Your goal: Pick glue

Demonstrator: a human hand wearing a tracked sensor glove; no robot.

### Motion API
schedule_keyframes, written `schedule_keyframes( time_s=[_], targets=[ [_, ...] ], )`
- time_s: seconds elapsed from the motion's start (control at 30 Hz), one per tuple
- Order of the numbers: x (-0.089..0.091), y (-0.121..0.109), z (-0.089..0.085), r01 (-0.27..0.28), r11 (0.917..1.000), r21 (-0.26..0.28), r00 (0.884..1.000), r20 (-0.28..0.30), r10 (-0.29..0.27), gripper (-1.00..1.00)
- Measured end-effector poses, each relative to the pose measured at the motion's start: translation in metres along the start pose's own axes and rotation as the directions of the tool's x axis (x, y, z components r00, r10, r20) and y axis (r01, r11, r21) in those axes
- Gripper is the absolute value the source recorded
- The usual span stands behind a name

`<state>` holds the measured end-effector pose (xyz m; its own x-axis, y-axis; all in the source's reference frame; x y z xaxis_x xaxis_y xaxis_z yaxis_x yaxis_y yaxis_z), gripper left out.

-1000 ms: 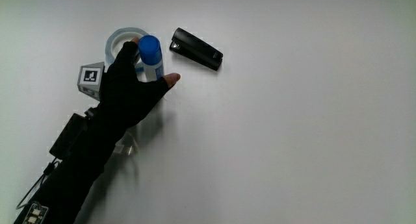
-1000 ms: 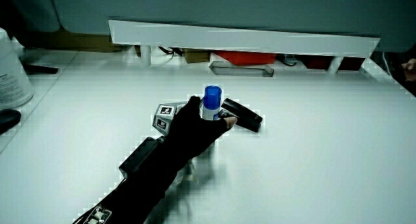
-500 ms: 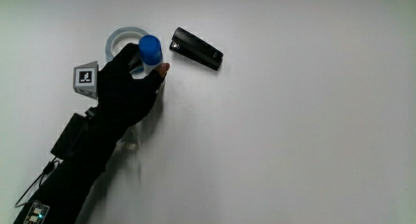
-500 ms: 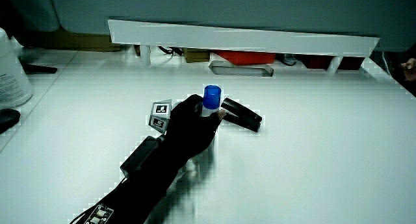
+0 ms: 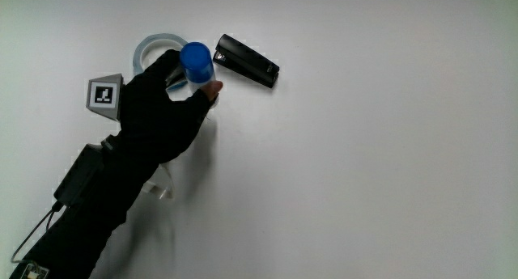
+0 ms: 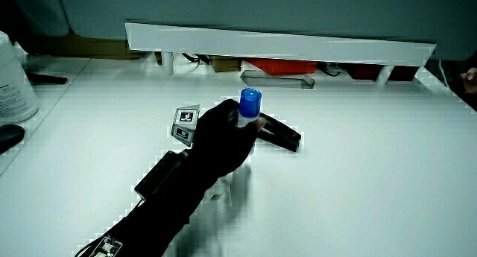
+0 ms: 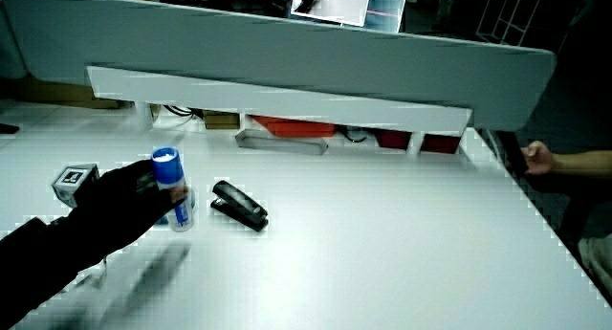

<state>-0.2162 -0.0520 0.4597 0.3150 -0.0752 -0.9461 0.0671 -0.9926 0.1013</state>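
The glue stick (image 5: 196, 59), white with a blue cap, stands upright in the hand (image 5: 188, 83), whose fingers are curled around its body. In both side views the glue stick (image 6: 250, 103) (image 7: 166, 166) is held a little above the table by the hand (image 6: 227, 132) (image 7: 129, 206). The hand is over a clear tape roll (image 5: 150, 46) and beside a black stapler (image 5: 245, 61). The patterned cube (image 5: 103, 94) sits on the back of the hand.
The black stapler (image 6: 280, 133) (image 7: 239, 207) lies on the white table (image 5: 364, 166) just past the glue. A low partition (image 6: 276, 41) with a red item (image 6: 279, 65) under it closes the table's edge. A white container (image 6: 13, 82) stands near a table corner.
The hand closed tighter on the glue stick and raised it off the table, carrying it slightly toward the stapler. Stapler and tape roll stayed put.
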Motion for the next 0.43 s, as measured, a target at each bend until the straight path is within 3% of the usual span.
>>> schedule_keyframes(
  time_s=[0.13,0.17,0.2,0.3,0.43],
  targets=[
    [0.020,-0.005,-0.009,0.090,0.9946,-0.053,0.996,0.030,-0.088,1.00],
    [0.021,-0.007,-0.011,0.103,0.9927,-0.062,0.995,-0.008,-0.104,1.00],
    [0.029,-0.010,-0.015,0.123,0.9893,-0.079,0.991,0.058,-0.118,1.00],
    [0.042,-0.018,-0.024,0.175,0.9774,-0.118,0.983,0.075,-0.167,1.00],
    [0.051,-0.028,-0.036,0.197,0.9637,-0.180,0.979,0.080,-0.185,1.00]
  ],
)
